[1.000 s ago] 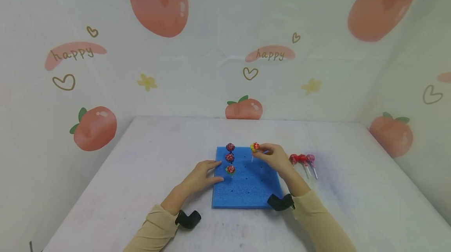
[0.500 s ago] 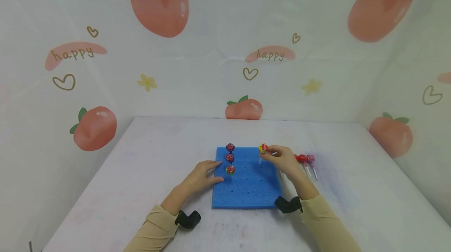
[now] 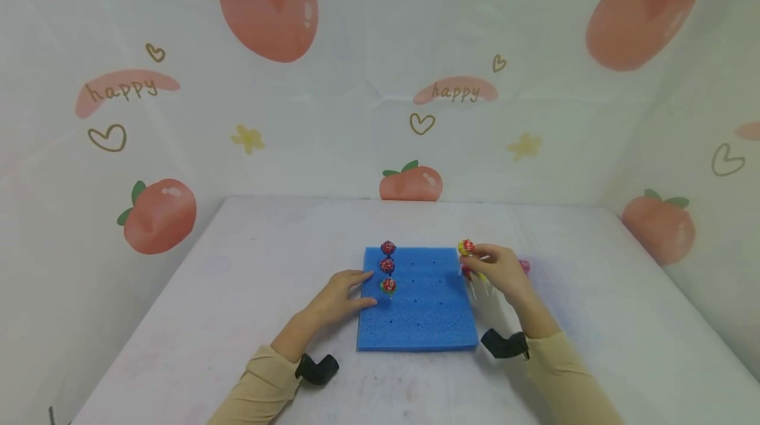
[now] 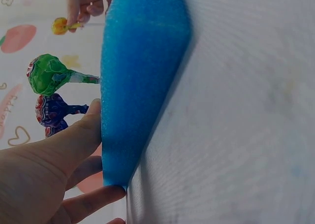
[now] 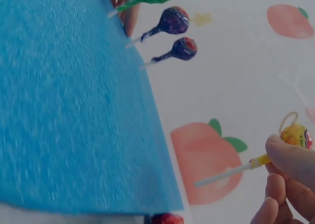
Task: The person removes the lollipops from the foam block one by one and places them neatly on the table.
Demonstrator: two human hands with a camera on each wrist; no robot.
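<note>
A yellow-and-red wrapped lollipop [image 3: 466,247] is pinched just under its candy by the thumb and fingers of my right hand [image 3: 501,272]. Its white stick points down over the far right corner of a blue foam block [image 3: 424,329]; in the right wrist view the stick tip [image 5: 199,183] shows free of the foam. My left hand [image 3: 337,296] rests against the block's left edge, thumb and fingers extended. Three lollipops stand upright in a column on the block's left side: two purple ones [image 3: 388,249] behind a green-and-red one [image 3: 388,286].
Small holes [image 3: 415,301] dot the foam's top in rows. To the right of the block, loose lollipops lie on the white table [image 3: 285,240], partly hidden by my right hand; a pink one [image 3: 524,266] peeks out. A printed cloth [image 3: 332,115] hangs behind.
My right hand has carried the yellow lollipop rightward, from above the foam's middle to its far right corner, covering more of the loose lollipops. The left hand has stayed put.
</note>
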